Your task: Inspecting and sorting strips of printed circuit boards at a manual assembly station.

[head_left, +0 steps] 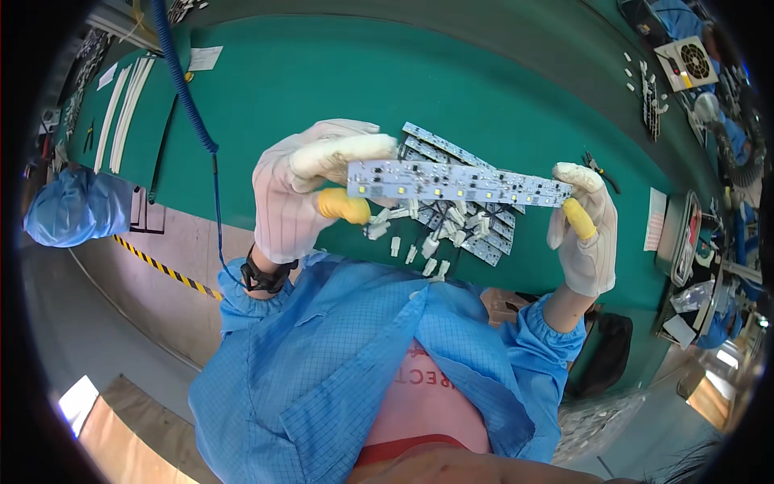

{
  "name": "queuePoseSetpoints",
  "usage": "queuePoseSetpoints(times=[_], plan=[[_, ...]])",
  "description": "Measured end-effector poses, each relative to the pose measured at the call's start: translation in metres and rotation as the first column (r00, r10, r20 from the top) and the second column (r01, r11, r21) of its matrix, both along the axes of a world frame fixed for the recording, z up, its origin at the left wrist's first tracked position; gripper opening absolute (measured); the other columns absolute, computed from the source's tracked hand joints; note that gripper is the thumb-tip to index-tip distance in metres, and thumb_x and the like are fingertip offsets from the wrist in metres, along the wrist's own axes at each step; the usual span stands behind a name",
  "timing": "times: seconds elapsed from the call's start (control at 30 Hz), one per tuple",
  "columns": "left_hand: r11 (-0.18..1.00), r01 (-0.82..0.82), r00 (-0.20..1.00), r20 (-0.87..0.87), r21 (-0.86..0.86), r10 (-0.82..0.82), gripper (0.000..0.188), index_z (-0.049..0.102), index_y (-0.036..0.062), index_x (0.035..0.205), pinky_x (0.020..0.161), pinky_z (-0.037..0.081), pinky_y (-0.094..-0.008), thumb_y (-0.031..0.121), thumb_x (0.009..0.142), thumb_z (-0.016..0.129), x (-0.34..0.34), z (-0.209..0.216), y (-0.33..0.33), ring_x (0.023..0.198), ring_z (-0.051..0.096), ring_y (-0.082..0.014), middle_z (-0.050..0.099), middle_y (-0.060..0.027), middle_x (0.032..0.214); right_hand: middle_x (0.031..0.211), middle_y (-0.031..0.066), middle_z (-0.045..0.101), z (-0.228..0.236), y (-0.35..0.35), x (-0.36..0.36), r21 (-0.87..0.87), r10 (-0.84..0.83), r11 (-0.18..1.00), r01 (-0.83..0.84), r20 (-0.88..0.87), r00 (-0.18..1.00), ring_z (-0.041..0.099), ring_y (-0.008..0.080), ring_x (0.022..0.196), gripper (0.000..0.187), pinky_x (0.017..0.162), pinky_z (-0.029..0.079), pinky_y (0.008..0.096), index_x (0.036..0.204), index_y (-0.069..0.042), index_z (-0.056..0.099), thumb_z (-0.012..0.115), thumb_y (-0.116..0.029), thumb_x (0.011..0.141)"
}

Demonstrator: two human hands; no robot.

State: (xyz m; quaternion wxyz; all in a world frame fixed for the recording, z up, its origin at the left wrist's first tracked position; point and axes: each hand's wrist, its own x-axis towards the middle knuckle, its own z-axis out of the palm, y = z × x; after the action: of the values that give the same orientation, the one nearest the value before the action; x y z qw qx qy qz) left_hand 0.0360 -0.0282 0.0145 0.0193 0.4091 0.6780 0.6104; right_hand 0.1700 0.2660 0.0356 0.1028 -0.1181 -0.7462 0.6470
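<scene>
A long white LED circuit board (463, 184), dotted with yellow LEDs and small dark parts, is held up level in front of me. My left hand (310, 181), in a white glove with a yellow thumb cover, pinches its left end. Its right end sits between the thumb and fingers of my right hand (584, 222), gloved the same way. Below and behind it, a fanned stack of similar LED boards (490, 248) lies on the green mat, partly hidden. White plug connectors (431, 244) on short leads spill from the stack's near side.
Pliers (601, 171) lie right of the boards. A blue coiled cord (181, 85) hangs at the left, near long white strips (129, 117). At the right edge are a metal tray (679, 238) and a boxed fan (693, 62). Another person's blue sleeve (76, 208) shows far left.
</scene>
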Motion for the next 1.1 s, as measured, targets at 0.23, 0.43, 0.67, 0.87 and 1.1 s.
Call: queuePoseSetpoints(times=[0.23, 0.43, 0.67, 0.87, 1.1], plan=[[0.985, -0.166, 0.817, 0.567, 0.050, 0.109, 0.040, 0.058, 0.0001, 0.123, 0.082, 0.051, -0.0309, 0.018, 0.088, 0.065, 0.007, 0.013, 0.008, 0.088, 0.065, -0.0198, 0.066, -0.0163, 0.105, 0.078, 0.0030, 0.056, 0.014, -0.019, 0.000, 0.046, -0.020, 0.999, 0.019, 0.012, 1.000, 0.045, 0.0040, 0.049, 0.046, 0.049, 0.032, 0.0178, 0.114, 0.003, 0.054, 0.064, -0.032, 0.086], [0.981, -0.193, 0.895, 0.412, 0.012, 0.171, 0.046, 0.056, -0.0038, 0.124, 0.082, 0.050, -0.0245, 0.020, 0.086, 0.067, -0.002, -0.002, 0.007, 0.089, 0.066, -0.0164, 0.068, -0.0123, 0.101, 0.086, 0.0075, 0.060, 0.022, -0.023, 0.008, -0.075, 0.070, 0.994, -0.074, -0.052, 0.996, 0.046, 0.0048, 0.049, 0.032, 0.051, 0.034, 0.0180, 0.114, 0.003, 0.053, 0.059, -0.014, 0.088], [0.994, -0.070, 0.915, 0.403, 0.082, 0.031, 0.063, 0.055, -0.0061, 0.123, 0.072, 0.049, -0.0207, 0.037, 0.080, 0.071, 0.002, 0.002, 0.000, 0.084, 0.068, -0.0169, 0.067, -0.0122, 0.102, 0.081, 0.0055, 0.061, 0.006, -0.008, 0.002, -0.042, 0.060, 0.997, -0.059, 0.021, 0.998, 0.046, 0.0052, 0.051, 0.040, 0.049, 0.034, 0.0186, 0.116, 0.003, 0.054, 0.063, -0.025, 0.088], [0.989, -0.127, 0.907, 0.412, 0.082, 0.082, 0.050, 0.056, -0.0034, 0.123, 0.071, 0.049, -0.0218, 0.027, 0.086, 0.068, 0.012, 0.005, 0.004, 0.085, 0.068, -0.0173, 0.069, -0.0117, 0.095, 0.085, 0.0053, 0.059, 0.005, -0.005, 0.003, -0.073, 0.073, 0.995, -0.072, 0.010, 0.997, 0.044, 0.0034, 0.052, 0.036, 0.049, 0.033, 0.0180, 0.116, 0.001, 0.053, 0.062, -0.020, 0.088], [0.969, -0.215, 0.872, 0.422, -0.123, 0.247, 0.042, 0.058, -0.0046, 0.121, 0.085, 0.050, -0.0259, 0.018, 0.087, 0.066, -0.004, -0.002, 0.002, 0.090, 0.064, -0.0132, 0.067, -0.0116, 0.105, 0.086, 0.0086, 0.059, 0.020, -0.028, 0.011, -0.089, 0.099, 0.991, -0.100, -0.020, 0.995, 0.048, 0.0065, 0.048, 0.037, 0.050, 0.034, 0.0173, 0.116, 0.002, 0.052, 0.064, -0.013, 0.084]])
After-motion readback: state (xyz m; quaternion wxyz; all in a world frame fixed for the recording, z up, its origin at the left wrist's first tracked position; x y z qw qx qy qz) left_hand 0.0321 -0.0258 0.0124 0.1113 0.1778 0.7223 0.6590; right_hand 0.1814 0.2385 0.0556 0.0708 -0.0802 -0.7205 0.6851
